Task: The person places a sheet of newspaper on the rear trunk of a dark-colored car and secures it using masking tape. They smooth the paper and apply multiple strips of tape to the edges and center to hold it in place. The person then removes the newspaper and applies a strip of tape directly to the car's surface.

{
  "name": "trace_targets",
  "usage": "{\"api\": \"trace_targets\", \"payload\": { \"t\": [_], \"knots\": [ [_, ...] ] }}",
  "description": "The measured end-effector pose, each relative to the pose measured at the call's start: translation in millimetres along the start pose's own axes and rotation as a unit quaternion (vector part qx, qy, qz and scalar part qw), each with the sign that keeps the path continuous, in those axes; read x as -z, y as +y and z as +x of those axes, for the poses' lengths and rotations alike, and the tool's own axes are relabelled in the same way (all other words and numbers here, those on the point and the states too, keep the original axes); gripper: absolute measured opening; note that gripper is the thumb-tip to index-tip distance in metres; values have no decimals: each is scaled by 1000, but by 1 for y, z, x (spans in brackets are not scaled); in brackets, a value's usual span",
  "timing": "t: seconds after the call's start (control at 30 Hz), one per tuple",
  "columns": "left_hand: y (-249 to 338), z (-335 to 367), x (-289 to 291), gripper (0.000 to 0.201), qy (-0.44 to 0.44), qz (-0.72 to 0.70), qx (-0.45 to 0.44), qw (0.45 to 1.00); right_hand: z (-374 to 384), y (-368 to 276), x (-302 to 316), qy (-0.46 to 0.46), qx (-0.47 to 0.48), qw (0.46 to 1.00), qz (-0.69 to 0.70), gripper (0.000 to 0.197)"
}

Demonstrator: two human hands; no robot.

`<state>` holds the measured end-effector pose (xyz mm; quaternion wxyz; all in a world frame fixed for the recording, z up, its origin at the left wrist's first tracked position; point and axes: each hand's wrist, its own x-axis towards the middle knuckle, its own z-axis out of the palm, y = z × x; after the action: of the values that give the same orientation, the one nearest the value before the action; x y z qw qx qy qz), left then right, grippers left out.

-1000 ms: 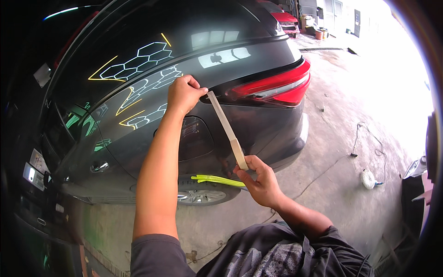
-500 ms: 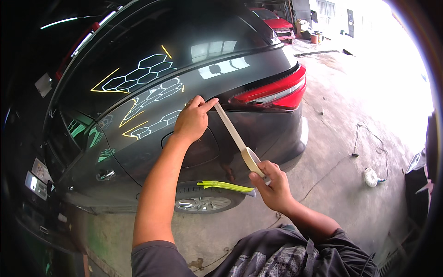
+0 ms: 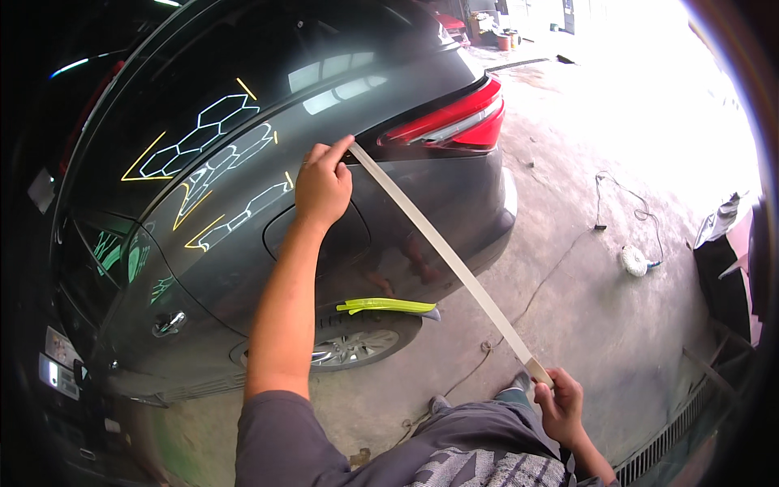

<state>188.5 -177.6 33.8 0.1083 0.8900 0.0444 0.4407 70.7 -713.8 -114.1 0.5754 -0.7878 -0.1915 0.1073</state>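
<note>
A long pale strip of masking tape (image 3: 442,250) stretches taut from the side of a dark grey car (image 3: 422,195) down toward my body. At its upper end my left hand (image 3: 323,188) has its fingers curled and the index finger pointing out, holding the tape end at the bodywork just left of the red tail light (image 3: 454,122). My right hand (image 3: 561,402), low and right, is closed around the tape roll (image 3: 539,372), which appears edge-on. The strip hangs free of the car between the two hands.
Yellow-green strips (image 3: 385,305) lie above the rear wheel (image 3: 357,349). A cable (image 3: 544,292) runs over the concrete floor, and a round white tool (image 3: 634,261) with a cord rests at right. A floor grate (image 3: 665,434) is at lower right. Light patterns reflect on the car.
My right hand has pulled the roll down and right, drawing out a much longer strip. My left hand stays at the tape end beside the tail light. The view has shifted slightly.
</note>
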Motion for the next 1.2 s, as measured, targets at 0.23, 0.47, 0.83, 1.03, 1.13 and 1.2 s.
{"api": "trace_targets", "payload": {
  "t": [0.23,0.47,0.83,1.03,1.13,1.2],
  "knots": [
    [20,-55,-38,26,88,-610,491,616,-67,-30,24,36,-14,993,113,36],
    [27,-31,-58,31,139,-675,494,530,-92,-61,60,-79,71,990,94,70],
    [53,-19,-70,34,159,-719,483,474,-85,-54,69,-106,32,992,59,56],
    [65,-16,-62,36,167,-759,457,432,-87,-50,68,-90,6,976,198,67],
    [64,-17,-66,36,192,-767,446,419,-87,-60,74,-95,4,976,197,71],
    [68,-14,-67,35,190,-771,440,418,-90,-71,75,-82,-13,977,195,74]
  ]
}}
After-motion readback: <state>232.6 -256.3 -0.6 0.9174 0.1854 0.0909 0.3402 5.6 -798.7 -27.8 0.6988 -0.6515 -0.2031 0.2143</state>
